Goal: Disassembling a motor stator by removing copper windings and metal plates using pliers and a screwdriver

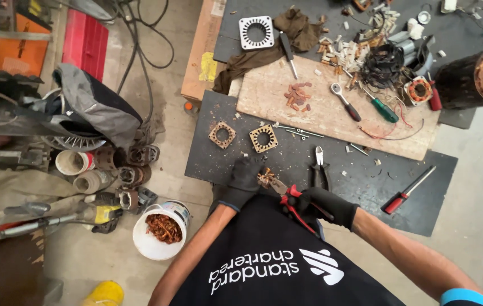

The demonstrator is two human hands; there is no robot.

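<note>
Apron: my black apron (275, 266) fills the near edge of the view, under both forearms.
Left hand: my left hand (245, 177), in a black glove, is clenched around a small stator piece with copper windings (264, 178), holding it at the near edge of the desk.
Right hand: my right hand (327, 205), also gloved in black, is closed around the red handles of the cutters (286, 195); their tip touches the copper on the piece.
Bucket: a white bucket (161, 231) with copper scrap in it stands on the floor, near left of my left arm.
Desk: the dark desk (218, 164) carries everything else.
Pliers: black-handled pliers (320, 167) lie just beyond my right hand.
Red screwdriver: a red-handled screwdriver (408, 190) lies to the right, well apart from my hands.
Square plates: two square lamination plates (263, 138) lie side by side, just beyond my left hand.
Board: a pale board (320, 113) lies farther off, with a ratchet wrench (346, 102) and a green-handled screwdriver (383, 109) on it.
Wire tangle: a black wire tangle (382, 65) sits at the far right of the board.
Far plate: a white square stator plate (256, 32) lies at the far end, beside a brown rag (292, 31).
</note>
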